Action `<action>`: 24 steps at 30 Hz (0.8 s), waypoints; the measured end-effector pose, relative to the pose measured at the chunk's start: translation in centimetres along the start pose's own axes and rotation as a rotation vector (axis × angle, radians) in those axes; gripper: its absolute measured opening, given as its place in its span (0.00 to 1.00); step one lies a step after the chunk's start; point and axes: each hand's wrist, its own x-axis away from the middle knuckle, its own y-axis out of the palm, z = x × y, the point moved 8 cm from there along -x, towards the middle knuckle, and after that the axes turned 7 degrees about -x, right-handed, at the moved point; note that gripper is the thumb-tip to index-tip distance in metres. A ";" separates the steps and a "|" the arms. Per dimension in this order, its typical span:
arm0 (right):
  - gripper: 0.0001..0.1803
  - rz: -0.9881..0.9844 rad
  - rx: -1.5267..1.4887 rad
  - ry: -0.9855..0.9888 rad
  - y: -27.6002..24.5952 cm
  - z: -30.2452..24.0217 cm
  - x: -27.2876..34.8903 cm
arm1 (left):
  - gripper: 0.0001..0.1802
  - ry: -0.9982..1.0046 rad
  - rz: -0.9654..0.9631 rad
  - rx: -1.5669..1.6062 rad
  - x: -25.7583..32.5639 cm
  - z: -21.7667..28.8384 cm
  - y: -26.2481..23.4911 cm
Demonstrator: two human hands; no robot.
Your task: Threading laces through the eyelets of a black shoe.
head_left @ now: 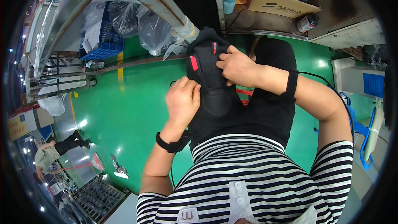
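A black padded fabric piece point(206, 64) lies over my left thigh, with two small red patches on its upper face. I cannot make out exactly what kind of article it is. At its left edge, my left hand point(182, 98) is closed, thumb and fingers pinched together on the fabric. My right hand point(237, 67) has its fingers curled onto the right edge, beside the upper red patch. The underside of the piece is hidden, and the tips of several fingers do not show.
Ahead stands a metal-framed bench point(265, 27) with a cardboard box point(282, 6), a blue cup point(229, 2) and a can point(307, 23). At left are a blue crate point(105, 43) and plastic bags point(153, 33). A co-worker point(52, 151) is at far left.
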 end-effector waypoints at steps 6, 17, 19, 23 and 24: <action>0.11 -0.178 -0.057 0.252 1.2 0.4 -1.3 | 0.08 -0.094 -0.190 0.111 -1.3 -2.1 2.8; 0.10 0.959 -0.586 0.322 -1.1 1.6 1.1 | 0.20 0.803 -0.381 -0.294 -3.6 4.7 1.1; 0.09 0.985 -0.553 0.260 -0.9 0.9 0.5 | 0.20 0.769 -0.289 -0.343 -3.9 4.7 0.9; 0.10 1.023 -0.557 0.218 -0.2 1.1 0.4 | 0.18 0.675 -0.408 -0.235 -4.1 3.8 1.3; 0.09 1.041 -0.581 0.226 -0.2 1.4 0.6 | 0.18 0.668 -0.421 -0.243 -4.2 3.5 1.2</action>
